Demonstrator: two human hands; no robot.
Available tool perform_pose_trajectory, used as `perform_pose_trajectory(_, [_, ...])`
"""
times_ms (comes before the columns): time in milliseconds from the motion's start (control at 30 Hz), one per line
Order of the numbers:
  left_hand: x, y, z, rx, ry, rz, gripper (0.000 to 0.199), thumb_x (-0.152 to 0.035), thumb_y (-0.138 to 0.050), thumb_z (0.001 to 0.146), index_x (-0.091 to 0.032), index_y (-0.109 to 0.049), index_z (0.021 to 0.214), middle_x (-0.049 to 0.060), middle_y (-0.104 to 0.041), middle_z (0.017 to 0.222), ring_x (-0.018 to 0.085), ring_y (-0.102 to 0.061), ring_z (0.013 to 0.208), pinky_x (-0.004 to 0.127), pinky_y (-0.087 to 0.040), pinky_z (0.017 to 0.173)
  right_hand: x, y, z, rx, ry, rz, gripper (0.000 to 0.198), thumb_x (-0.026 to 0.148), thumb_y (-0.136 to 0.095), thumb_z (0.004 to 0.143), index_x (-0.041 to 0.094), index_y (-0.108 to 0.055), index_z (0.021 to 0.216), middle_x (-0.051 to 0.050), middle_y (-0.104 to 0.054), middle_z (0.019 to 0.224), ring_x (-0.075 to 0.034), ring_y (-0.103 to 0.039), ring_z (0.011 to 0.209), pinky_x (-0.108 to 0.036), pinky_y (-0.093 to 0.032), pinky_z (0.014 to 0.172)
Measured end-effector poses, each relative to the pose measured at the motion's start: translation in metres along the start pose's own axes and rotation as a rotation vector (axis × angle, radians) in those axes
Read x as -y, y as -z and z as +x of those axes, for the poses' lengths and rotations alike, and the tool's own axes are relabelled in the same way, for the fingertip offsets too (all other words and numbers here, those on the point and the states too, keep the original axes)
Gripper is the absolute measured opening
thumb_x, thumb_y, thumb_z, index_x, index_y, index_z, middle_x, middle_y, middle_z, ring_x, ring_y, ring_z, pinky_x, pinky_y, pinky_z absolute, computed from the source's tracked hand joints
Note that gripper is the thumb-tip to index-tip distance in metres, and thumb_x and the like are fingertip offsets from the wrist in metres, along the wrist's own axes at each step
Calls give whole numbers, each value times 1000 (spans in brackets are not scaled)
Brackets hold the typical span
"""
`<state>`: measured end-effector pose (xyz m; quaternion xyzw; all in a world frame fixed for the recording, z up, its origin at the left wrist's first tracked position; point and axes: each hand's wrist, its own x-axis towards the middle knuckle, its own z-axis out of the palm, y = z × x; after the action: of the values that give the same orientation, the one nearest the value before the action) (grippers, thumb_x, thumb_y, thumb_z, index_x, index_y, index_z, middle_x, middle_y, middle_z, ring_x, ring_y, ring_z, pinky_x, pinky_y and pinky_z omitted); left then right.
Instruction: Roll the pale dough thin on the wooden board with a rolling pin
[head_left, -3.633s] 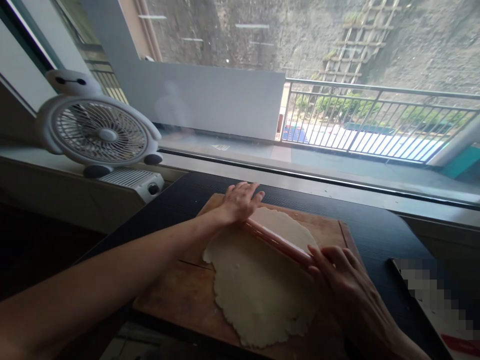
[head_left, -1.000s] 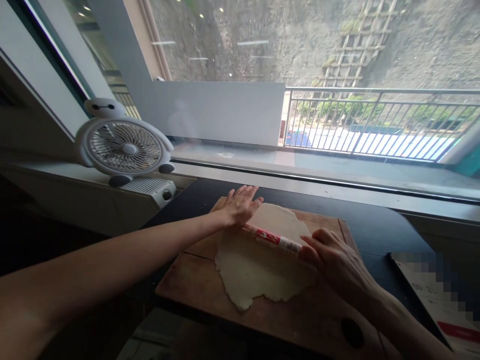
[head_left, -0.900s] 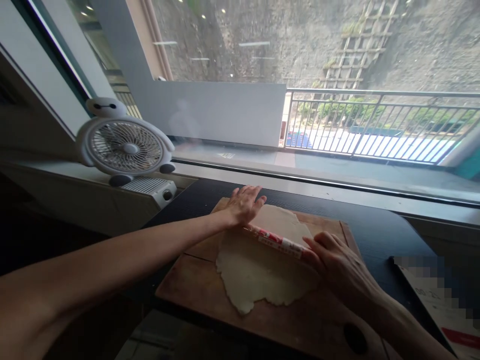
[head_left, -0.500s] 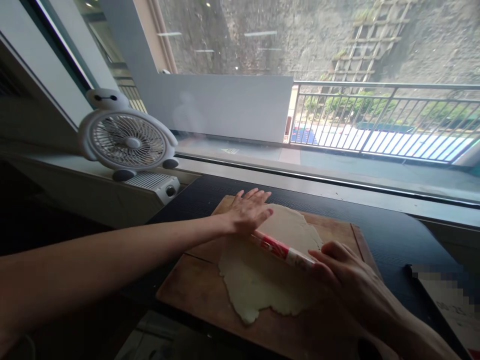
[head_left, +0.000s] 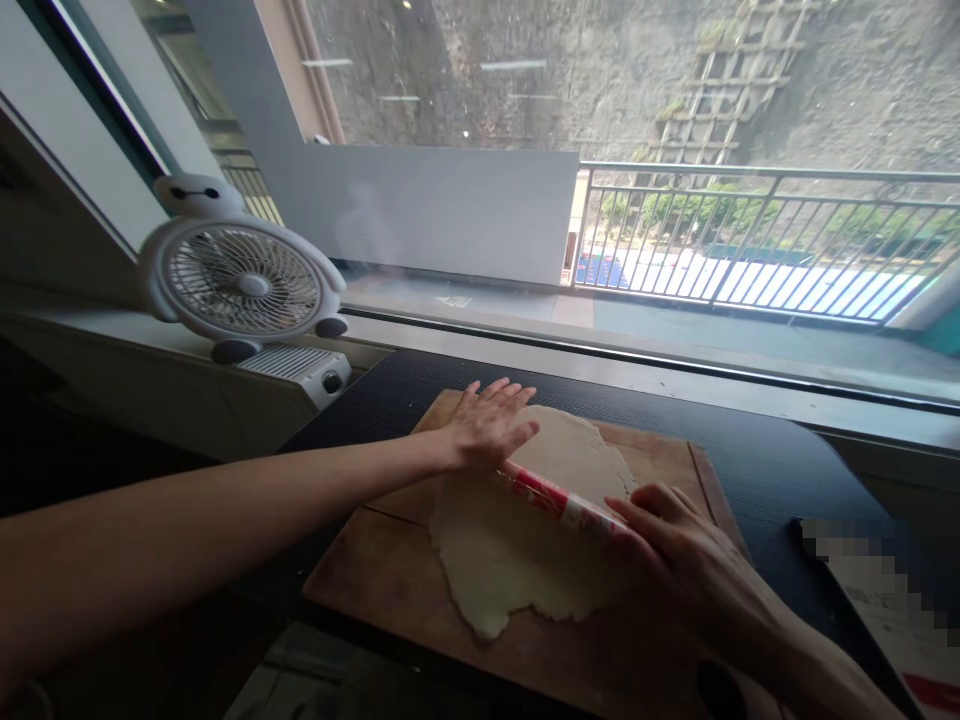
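A pale sheet of dough [head_left: 517, 560] with ragged edges lies flat on a wooden board [head_left: 367, 565]. Across it rests a rolling pin [head_left: 551, 496] in a shiny red-and-white printed wrapper. My left hand [head_left: 491, 425] presses its palm over the pin's far left end, fingers stretched out and apart above the dough. At the near right end, my right hand [head_left: 664, 530] bends over the pin, its thumb along the wrapper. Both ends of the pin are hidden under my hands.
The board sits on a black table [head_left: 780, 460]. A white figure-shaped fan [head_left: 251, 285] stands on a ledge to the left. Behind the table run a window sill [head_left: 675, 397] and a large window. A dark-edged flat item [head_left: 862, 590], partly blurred, lies at the right.
The whole view has shifted slightly, so everything appears a little further left. My hands and the rolling pin keep nearly the same place on the dough.
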<state>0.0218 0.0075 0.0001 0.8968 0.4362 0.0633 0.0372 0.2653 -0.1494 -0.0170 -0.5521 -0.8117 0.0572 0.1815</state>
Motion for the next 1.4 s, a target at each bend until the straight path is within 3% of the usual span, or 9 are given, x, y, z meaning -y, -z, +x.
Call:
perform_pose_trajectory(167, [5, -8, 62, -253, 169, 31, 52, -49, -36, 89, -17, -49, 128, 11, -48, 138, 27, -29, 134, 51, -18, 109, -10, 1, 15, -154, -109, -86, 33, 40, -34, 96, 26, -64, 101, -4, -57, 90, -18, -55, 85, -32, -44, 74])
perform_pose_trajectory(333, [-2, -13, 41, -520, 291, 56, 35, -35, -41, 87, -16, -61, 108, 12, -60, 121, 27, -38, 128, 46, -22, 108, -3, -6, -9, -131, -41, -131, 32, 43, -41, 94, 28, -55, 118, -4, -59, 92, -18, -57, 82, -30, -43, 69])
perform_pose_trajectory(400, [-14, -17, 22, -468, 315, 26, 37, -36, -35, 90, -18, -61, 110, 10, -61, 122, 27, -36, 129, 50, -21, 108, 0, -8, -16, -117, -47, -130, 34, 44, -41, 94, 30, -51, 124, -3, -60, 94, -18, -58, 80, -28, -42, 66])
perform_pose_trajectory(533, [-42, -23, -1, -170, 241, -12, 52, -46, -23, 92, -21, -50, 129, 6, -49, 138, 28, -25, 137, 53, -15, 110, 9, -6, -19, -91, -63, -95, 30, 44, -39, 95, 31, -52, 119, -3, -60, 96, -16, -59, 79, -26, -41, 63])
perform_pose_trajectory(667, [-54, -19, 21, 7, 261, -31, 61, -54, -19, 89, -23, -45, 135, 6, -43, 143, 27, -24, 138, 54, -12, 111, 14, -2, -13, -133, -87, -141, 28, 42, -36, 96, 28, -59, 103, -2, -58, 91, -15, -56, 75, -26, -40, 65])
perform_pose_trajectory(867, [-56, -10, 64, 11, 306, -44, 74, -62, -8, 86, -20, -40, 138, 9, -38, 146, 30, -20, 139, 60, -14, 108, 6, 2, -3, -203, -168, -213, 37, 41, -32, 97, 25, -63, 85, -3, -54, 83, -16, -54, 78, -26, -39, 67])
perform_pose_trajectory(967, [-50, -15, 39, 12, 295, -27, 74, -64, -9, 86, -22, -38, 139, 8, -37, 147, 30, -19, 139, 59, -11, 109, 7, 1, -10, -192, -119, -196, 28, 41, -38, 96, 27, -62, 98, -3, -55, 86, -17, -54, 82, -28, -40, 71])
perform_pose_trajectory(1133, [-39, -27, -1, -126, 249, 42, 72, -62, -7, 88, -23, -33, 142, 7, -35, 148, 26, -17, 140, 54, -7, 111, 9, -3, -24, -150, -49, -140, 29, 38, -44, 93, 29, -53, 120, -4, -56, 96, -19, -54, 87, -28, -41, 72])
perform_pose_trajectory(1400, [-53, -13, 67, 15, 353, -62, 72, -64, -14, 86, -22, -42, 136, 11, -45, 141, 32, -29, 135, 61, -18, 105, -2, 7, -3, -192, -154, -211, 33, 39, -33, 98, 24, -62, 95, -3, -55, 84, -16, -54, 75, -28, -40, 68])
